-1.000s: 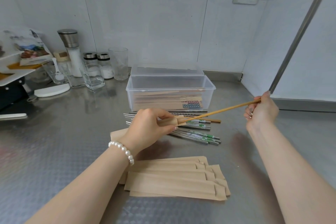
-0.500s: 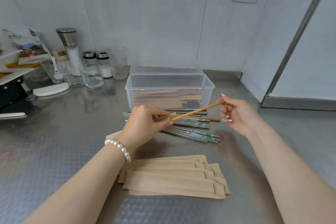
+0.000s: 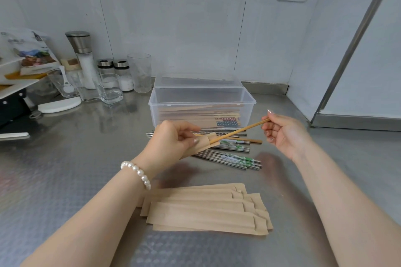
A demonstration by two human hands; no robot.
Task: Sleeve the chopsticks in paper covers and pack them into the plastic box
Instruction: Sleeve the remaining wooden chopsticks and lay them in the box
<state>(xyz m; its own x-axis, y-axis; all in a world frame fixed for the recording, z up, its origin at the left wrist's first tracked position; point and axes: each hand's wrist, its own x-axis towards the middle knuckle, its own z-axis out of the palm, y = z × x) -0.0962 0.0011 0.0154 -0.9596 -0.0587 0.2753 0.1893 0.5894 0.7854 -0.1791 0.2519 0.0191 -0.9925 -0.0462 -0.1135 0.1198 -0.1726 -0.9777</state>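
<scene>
Head view: your left hand (image 3: 171, 141) grips a paper sleeve (image 3: 202, 144); your right hand (image 3: 282, 132) pinches the wooden chopstick (image 3: 240, 130), its tip inside the sleeve, above the surface (image 3: 65, 169) before the plastic box (image 3: 201, 102).

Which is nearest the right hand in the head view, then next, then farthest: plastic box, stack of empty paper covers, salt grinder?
From the right hand:
1. plastic box, just left of it and behind.
2. stack of empty paper covers, nearer the camera.
3. salt grinder, far left by the wall.
</scene>
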